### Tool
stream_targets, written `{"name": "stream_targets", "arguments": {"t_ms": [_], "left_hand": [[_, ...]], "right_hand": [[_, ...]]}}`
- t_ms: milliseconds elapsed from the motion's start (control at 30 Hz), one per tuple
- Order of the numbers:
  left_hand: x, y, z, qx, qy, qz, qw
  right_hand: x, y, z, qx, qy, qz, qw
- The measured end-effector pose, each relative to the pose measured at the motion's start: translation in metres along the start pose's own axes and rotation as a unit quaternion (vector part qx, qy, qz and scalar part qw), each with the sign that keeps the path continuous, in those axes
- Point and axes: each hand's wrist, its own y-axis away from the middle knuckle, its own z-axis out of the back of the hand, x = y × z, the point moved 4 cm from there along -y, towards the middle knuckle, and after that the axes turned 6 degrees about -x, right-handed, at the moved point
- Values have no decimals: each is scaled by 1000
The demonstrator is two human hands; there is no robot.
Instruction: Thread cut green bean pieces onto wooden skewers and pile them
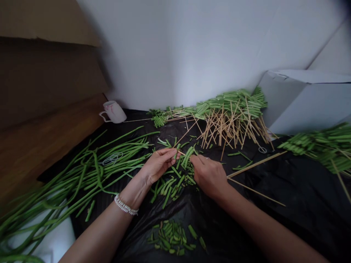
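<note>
My left hand [161, 163] is closed in a pinch on a short cut piece of green long bean [178, 147]. A thin wooden skewer [182, 153] reaches from it toward my right hand [210, 176], which is wrapped round the skewer beside threaded bean pieces [187, 156]. My right fingertips are partly hidden. Beneath both hands, loose cut bean pieces [168, 187] lie scattered on black plastic sheeting [153, 226]. Long uncut beans [109, 164] stretch out to the left of my left hand. Bare skewers [257, 164] lie just past my right hand.
Finished bean skewers [230, 104] are heaped against the white wall, and another bunch [323, 146] lies at right. A white mug [114, 112] stands at back left. A white box [307, 98] borders the right. Small bean offcuts [172, 235] lie in front.
</note>
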Motion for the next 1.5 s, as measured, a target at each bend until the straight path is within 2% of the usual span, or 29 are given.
{"name": "stream_targets", "arguments": {"t_ms": [600,733,833,1000,1133,1233,1300,1400,1433,1500], "left_hand": [[14,2,-9,-29,-28,1,999],[6,2,-5,-5,-104,-33,994],[-6,2,3,31,-235,-58,970],[-21,6,10,102,-417,-118,896],[-16,7,5,153,-501,-179,833],[-10,5,3,154,-573,-228,772],[-8,5,3,153,-598,-251,746],[-9,6,1,158,-593,-271,742],[-11,6,1,153,-579,-271,753],[-15,5,3,121,-536,-253,796]], "right_hand": [[0,1,-6,12,-4,5,1000],[-4,0,-6,-16,14,19,1000],[-9,-1,-4,-56,40,28,997],[-15,-2,-1,-100,58,32,993],[-14,-2,0,-107,55,36,992],[-13,-2,0,-107,55,36,992],[-13,-2,1,-105,56,36,992],[-13,-2,1,-106,53,36,992],[-13,-2,2,-109,52,36,992],[-13,-3,3,-121,47,36,991]]}}
